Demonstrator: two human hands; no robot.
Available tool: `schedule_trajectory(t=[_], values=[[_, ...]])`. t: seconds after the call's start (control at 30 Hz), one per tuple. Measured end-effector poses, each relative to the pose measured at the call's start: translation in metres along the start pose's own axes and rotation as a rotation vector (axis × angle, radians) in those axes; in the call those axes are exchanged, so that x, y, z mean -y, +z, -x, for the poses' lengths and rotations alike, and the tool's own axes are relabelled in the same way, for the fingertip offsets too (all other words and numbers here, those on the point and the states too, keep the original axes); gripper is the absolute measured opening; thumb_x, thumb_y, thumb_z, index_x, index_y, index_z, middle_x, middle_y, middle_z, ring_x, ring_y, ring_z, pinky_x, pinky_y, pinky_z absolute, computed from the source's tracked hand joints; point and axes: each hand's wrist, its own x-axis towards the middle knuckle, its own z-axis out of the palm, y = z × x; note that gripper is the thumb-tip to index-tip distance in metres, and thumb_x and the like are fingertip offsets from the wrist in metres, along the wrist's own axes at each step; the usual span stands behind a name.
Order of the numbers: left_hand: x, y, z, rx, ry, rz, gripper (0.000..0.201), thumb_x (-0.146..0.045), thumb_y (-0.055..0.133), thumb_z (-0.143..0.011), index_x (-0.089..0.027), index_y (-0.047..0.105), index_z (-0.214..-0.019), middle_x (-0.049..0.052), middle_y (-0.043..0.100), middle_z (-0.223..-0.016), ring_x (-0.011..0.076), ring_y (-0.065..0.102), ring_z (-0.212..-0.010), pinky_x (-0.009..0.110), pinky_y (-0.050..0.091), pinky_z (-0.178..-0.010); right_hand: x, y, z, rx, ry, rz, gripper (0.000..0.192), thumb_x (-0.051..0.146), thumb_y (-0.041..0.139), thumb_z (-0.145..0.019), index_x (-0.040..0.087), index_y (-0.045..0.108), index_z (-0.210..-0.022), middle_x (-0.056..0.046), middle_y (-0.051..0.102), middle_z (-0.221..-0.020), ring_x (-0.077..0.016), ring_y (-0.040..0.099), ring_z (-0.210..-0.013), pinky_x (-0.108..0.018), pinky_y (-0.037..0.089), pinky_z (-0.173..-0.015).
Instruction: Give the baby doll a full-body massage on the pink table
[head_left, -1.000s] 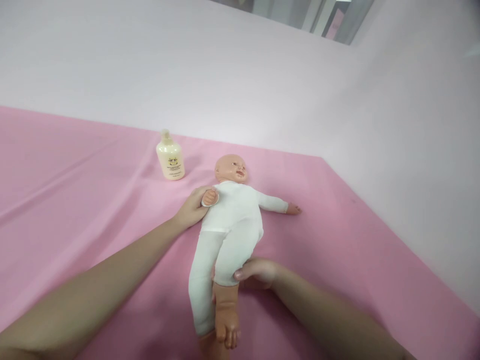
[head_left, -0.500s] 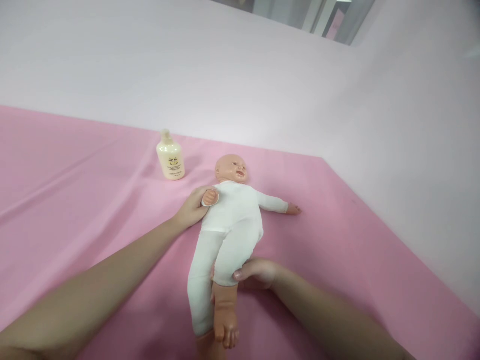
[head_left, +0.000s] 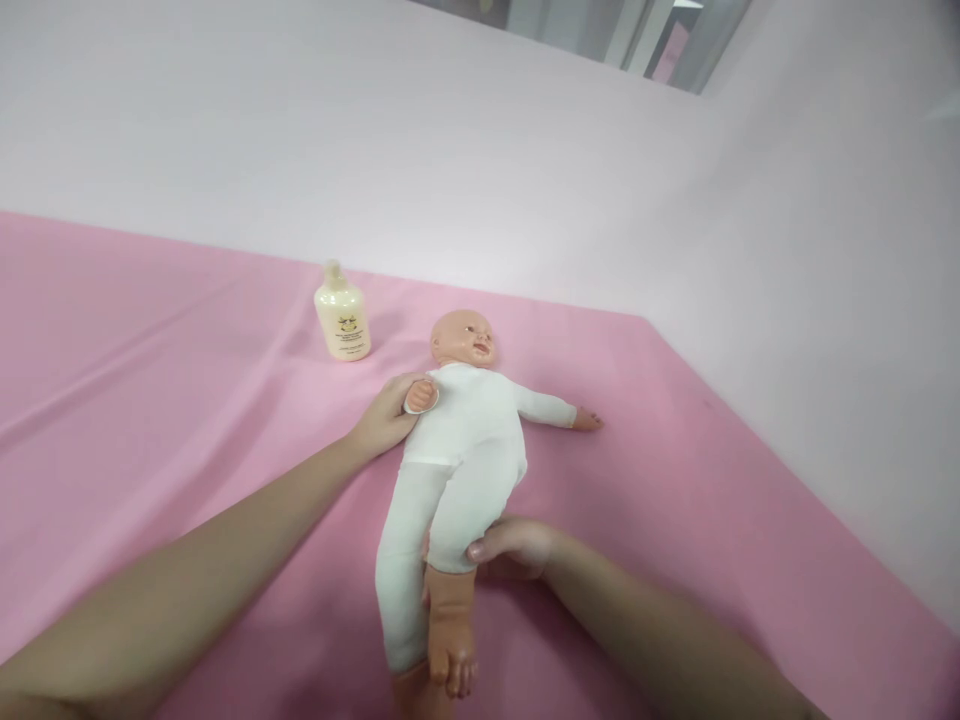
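On the pink cloth (head_left: 150, 330), approx. mid-frame, a baby doll (head_left: 465, 440) lies on its back, head twd the far wall, feet twd the camera. Left hand (head_left: 386, 415) is cupped round the doll's near arm at the shoulder, fingers curled w/ the doll's small fist (head_left: 421, 396) showing between them. Right hand (head_left: 510, 545) is closed on the doll's leg just above the bare calf, thumb on top, fingers tucked under.

Room: cloth runs wide and bare to the left of the doll; on the right its edge slants from behind the doll's outstretched arm (head_left: 555, 408) down to the frame's lower right, w/ the pale wall (head_left: 787, 300) beyond. Far edge meets the wall just behind the bottle (head_left: 342, 325). Doll's feet sit at the bottom frame edge.

Materials: cloth is soft fabric w/ long shallow creases on the left. Doll wears a white knit one-piece; head, hands, feet are smooth, peach-toned plastic. Bottle is cream plastic, rounded shoulders, small cap, standing upright, left of the doll's head, apart from it.

Writing: bottle has a small dark emblem and lines of print, too small to read.
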Motion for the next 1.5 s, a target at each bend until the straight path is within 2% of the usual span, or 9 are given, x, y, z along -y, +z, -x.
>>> schedule_trajectory(t=[0.27, 0.47, 0.8, 1.27, 1.5], values=[[-0.0010, -0.0008, 0.0002, -0.009, -0.013, -0.001, 0.029, -0.029, 0.069, -0.087, -0.023, 0.071, -0.115, 0.008, 0.077, -0.114, 0.0283, 0.072, -0.106, 0.044, 0.058, -0.099, 0.0003, 0.0008, 0.0004, -0.017, 0.004, 0.007, 0.065, 0.054, 0.091, -0.061, 0.012, 0.073, -0.107, -0.016, 0.078, -0.114, -0.0348, 0.068, -0.123, -0.049, 0.045, -0.113], [-0.0045, -0.0010, -0.0010, 0.006, 0.006, 0.003, 0.025, -0.029, 0.068, -0.088, -0.023, 0.071, -0.112, 0.006, 0.077, -0.109, 0.0270, 0.072, -0.102, 0.042, 0.059, -0.093, -0.0006, -0.0004, 0.0001, -0.003, -0.007, 0.010, 0.065, 0.054, 0.089, -0.062, 0.013, 0.073, -0.109, -0.016, 0.078, -0.115, -0.0351, 0.067, -0.125, -0.049, 0.045, -0.112], [-0.0070, -0.0018, -0.0013, 0.009, -0.003, -0.010, 0.024, -0.026, 0.067, -0.086, -0.022, 0.071, -0.109, 0.006, 0.077, -0.104, 0.0263, 0.072, -0.098, 0.040, 0.060, -0.090, -0.0001, 0.0000, 0.0008, -0.013, 0.004, 0.014, 0.060, 0.054, 0.090, -0.063, 0.013, 0.074, -0.103, -0.016, 0.077, -0.119, -0.0353, 0.065, -0.130, -0.050, 0.043, -0.117], [-0.0036, -0.0015, -0.0011, 0.015, 0.010, 0.013, 0.028, -0.022, 0.067, -0.085, -0.022, 0.071, -0.112, 0.007, 0.076, -0.113, 0.0272, 0.072, -0.104, 0.042, 0.059, -0.095, -0.0022, -0.0021, 0.0007, -0.037, 0.010, -0.005, 0.067, 0.054, 0.093, -0.058, 0.013, 0.073, -0.107, -0.015, 0.078, -0.112, -0.0346, 0.067, -0.123, -0.049, 0.043, -0.113], [-0.0035, -0.0011, -0.0003, 0.005, 0.009, 0.022, 0.029, -0.022, 0.068, -0.086, -0.022, 0.071, -0.114, 0.007, 0.076, -0.116, 0.0268, 0.072, -0.107, 0.042, 0.058, -0.099, 0.0007, 0.0002, 0.0008, -0.024, -0.003, -0.005, 0.062, 0.052, 0.092, -0.062, 0.013, 0.073, -0.105, -0.014, 0.076, -0.117, -0.0327, 0.065, -0.127, -0.045, 0.043, -0.113]])
